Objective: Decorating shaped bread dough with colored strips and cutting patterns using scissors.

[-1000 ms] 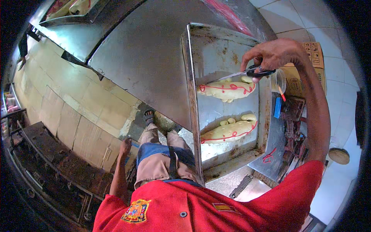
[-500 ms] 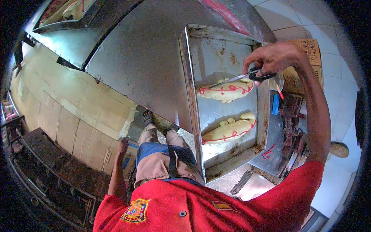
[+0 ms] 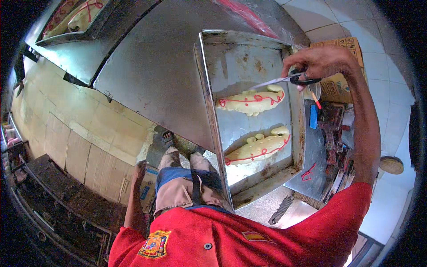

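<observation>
My right hand (image 3: 313,62) is closed on a pair of scissors (image 3: 276,81) with black handles. Their blades point left, just over the back edge of a long, pale dough piece (image 3: 253,103) traced with wavy red lines and loops. A second, similar dough piece (image 3: 260,150) lies nearer to me, with small knobs of dough and a curled end. Both rest in a deep, worn metal baking tray (image 3: 255,191). At my left side hangs my left hand (image 3: 141,168), away from the tray; how its fingers are held is hard to make out.
The tray stands on a metal table (image 3: 164,71), with pinkish-red plastic wrap (image 3: 251,18) behind it. Another tray (image 3: 66,38) of dough sits far left. To the right are a cardboard box (image 3: 336,86), a red-tipped stick (image 3: 316,101) and a blue strip (image 3: 314,116).
The view has shifted slightly, so the tray appears a little farther left. The scissors have lifted off the far dough piece's surface toward its back edge. My left arm stays hanging.
</observation>
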`<action>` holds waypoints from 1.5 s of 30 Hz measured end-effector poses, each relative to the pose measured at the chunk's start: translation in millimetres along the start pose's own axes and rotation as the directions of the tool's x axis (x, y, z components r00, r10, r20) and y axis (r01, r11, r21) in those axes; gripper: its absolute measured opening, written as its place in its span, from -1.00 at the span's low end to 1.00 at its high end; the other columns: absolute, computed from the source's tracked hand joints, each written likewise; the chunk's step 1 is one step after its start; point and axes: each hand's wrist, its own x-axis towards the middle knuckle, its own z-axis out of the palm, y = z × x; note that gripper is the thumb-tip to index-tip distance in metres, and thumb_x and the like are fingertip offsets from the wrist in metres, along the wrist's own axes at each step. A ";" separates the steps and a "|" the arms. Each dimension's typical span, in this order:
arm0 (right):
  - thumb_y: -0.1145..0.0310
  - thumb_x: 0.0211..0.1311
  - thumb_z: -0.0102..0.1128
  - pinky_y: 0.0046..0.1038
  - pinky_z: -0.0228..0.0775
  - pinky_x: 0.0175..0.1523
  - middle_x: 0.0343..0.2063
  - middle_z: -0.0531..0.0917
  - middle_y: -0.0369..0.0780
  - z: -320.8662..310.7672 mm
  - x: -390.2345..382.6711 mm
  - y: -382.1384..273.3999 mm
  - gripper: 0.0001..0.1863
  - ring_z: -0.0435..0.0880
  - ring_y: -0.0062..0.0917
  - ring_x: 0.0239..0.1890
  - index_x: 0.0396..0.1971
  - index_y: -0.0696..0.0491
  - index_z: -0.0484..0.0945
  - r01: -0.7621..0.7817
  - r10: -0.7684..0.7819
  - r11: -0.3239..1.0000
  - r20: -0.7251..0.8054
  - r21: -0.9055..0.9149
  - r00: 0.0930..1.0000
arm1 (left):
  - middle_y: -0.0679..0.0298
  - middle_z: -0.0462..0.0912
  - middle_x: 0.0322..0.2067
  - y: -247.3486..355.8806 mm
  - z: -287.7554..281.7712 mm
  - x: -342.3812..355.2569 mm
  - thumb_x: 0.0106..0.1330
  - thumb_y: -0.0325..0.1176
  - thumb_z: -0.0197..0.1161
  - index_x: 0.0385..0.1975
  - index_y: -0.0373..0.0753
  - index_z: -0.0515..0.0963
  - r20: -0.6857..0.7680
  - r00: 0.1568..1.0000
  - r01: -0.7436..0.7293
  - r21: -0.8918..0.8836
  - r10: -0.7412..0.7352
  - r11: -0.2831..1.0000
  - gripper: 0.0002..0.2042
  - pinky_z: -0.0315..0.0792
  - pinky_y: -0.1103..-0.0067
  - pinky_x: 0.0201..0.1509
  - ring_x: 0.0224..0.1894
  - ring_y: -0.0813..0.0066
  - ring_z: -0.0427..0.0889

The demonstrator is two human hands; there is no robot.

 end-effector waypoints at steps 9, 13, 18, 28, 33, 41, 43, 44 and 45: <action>0.24 0.12 0.43 -0.45 0.43 -0.24 -0.38 0.64 -0.31 30.6 -4.8 39.1 -0.49 0.58 -0.59 -0.31 0.07 0.04 0.52 0.054 -0.053 0.997 -0.018 0.059 0.998 | 0.26 0.61 -0.47 -14.5 12.0 -1.1 0.46 0.14 0.05 -0.03 -0.25 0.59 -0.031 0.999 -0.048 -0.109 0.045 0.993 -0.48 0.42 0.45 -0.39 -0.45 0.48 0.53; 0.20 0.12 0.45 -0.46 0.41 -0.26 -0.36 0.65 -0.31 44.1 -26.7 55.4 -0.47 0.57 -0.62 -0.30 0.08 0.02 0.53 0.053 -0.041 0.989 -0.087 0.140 0.995 | 0.25 0.64 -0.41 -1.7 16.1 -8.8 0.46 0.09 0.08 -0.01 -0.28 0.59 -0.012 1.000 -0.018 -0.057 0.017 0.998 -0.50 0.45 0.49 -0.34 -0.42 0.50 0.55; 0.20 0.10 0.46 -0.49 0.37 -0.30 -0.37 0.66 -0.32 61.5 -11.7 74.7 -0.46 0.55 -0.65 -0.33 0.09 0.01 0.53 0.060 -0.051 0.994 -0.093 0.095 0.994 | 0.24 0.68 -0.27 2.1 38.1 -37.1 0.50 -0.01 0.08 0.02 -0.29 0.59 -0.083 0.996 -0.041 -0.214 0.024 0.976 -0.57 0.48 0.49 -0.26 -0.40 0.48 0.56; 0.28 0.17 0.39 -0.51 0.37 -0.32 -0.40 0.67 -0.31 103.4 -21.4 128.8 -0.54 0.52 -0.67 -0.38 0.06 0.03 0.51 0.110 -0.077 0.969 -0.154 0.221 0.985 | 0.28 0.64 -0.38 11.0 87.3 -75.9 0.46 0.04 0.15 0.15 -0.24 0.54 -0.030 0.991 0.132 -0.016 -0.132 0.991 -0.51 0.50 0.51 -0.34 -0.38 0.48 0.63; 0.25 0.16 0.40 -0.49 0.40 -0.32 -0.38 0.67 -0.31 102.1 -25.8 141.9 -0.52 0.54 -0.65 -0.38 0.08 0.02 0.52 0.248 -0.221 0.964 -0.233 0.093 0.947 | 0.25 0.66 -0.35 -2.6 105.5 -110.8 0.46 0.05 0.14 0.15 -0.29 0.53 -0.140 0.971 0.174 -0.137 -0.193 0.975 -0.48 0.51 0.49 -0.32 -0.38 0.45 0.64; 0.20 0.07 0.49 -0.42 0.44 -0.25 -0.31 0.68 -0.25 122.6 -17.2 166.9 -0.46 0.61 -0.56 -0.30 0.06 0.02 0.57 0.223 -0.187 0.965 -0.228 0.141 0.955 | 0.13 0.71 -0.18 40.0 139.8 -128.9 0.47 -0.02 0.15 0.10 -0.34 0.59 -0.098 0.980 0.155 -0.169 -0.173 0.973 -0.52 0.54 0.45 -0.21 -0.24 0.38 0.69; 0.21 0.07 0.48 -0.41 0.45 -0.24 -0.29 0.68 -0.25 124.6 -25.7 171.8 -0.48 0.61 -0.55 -0.28 0.05 0.02 0.58 0.184 -0.156 0.979 -0.259 0.089 0.953 | 0.13 0.70 -0.13 42.9 146.8 -135.7 0.47 -0.03 0.16 0.12 -0.33 0.57 -0.113 0.969 0.201 -0.150 -0.219 0.968 -0.52 0.56 0.47 -0.18 -0.21 0.38 0.69; 0.22 0.07 0.48 -0.40 0.45 -0.23 -0.28 0.68 -0.25 121.5 -30.4 168.8 -0.49 0.61 -0.55 -0.26 0.04 0.02 0.59 0.149 -0.133 0.988 -0.294 0.032 0.946 | 0.13 0.70 -0.13 31.9 145.3 -138.3 0.47 -0.03 0.16 0.12 -0.33 0.57 -0.130 0.967 0.199 -0.155 -0.220 0.968 -0.52 0.56 0.47 -0.18 -0.21 0.38 0.69; 0.22 0.07 0.48 -0.40 0.45 -0.23 -0.28 0.68 -0.25 119.2 -27.9 167.6 -0.49 0.61 -0.55 -0.26 0.04 0.02 0.59 0.160 -0.147 0.987 -0.299 0.021 0.943 | 0.13 0.70 -0.12 21.7 143.6 -139.5 0.46 -0.03 0.17 0.12 -0.34 0.57 -0.121 0.970 0.180 -0.236 -0.213 0.955 -0.52 0.56 0.47 -0.17 -0.20 0.39 0.68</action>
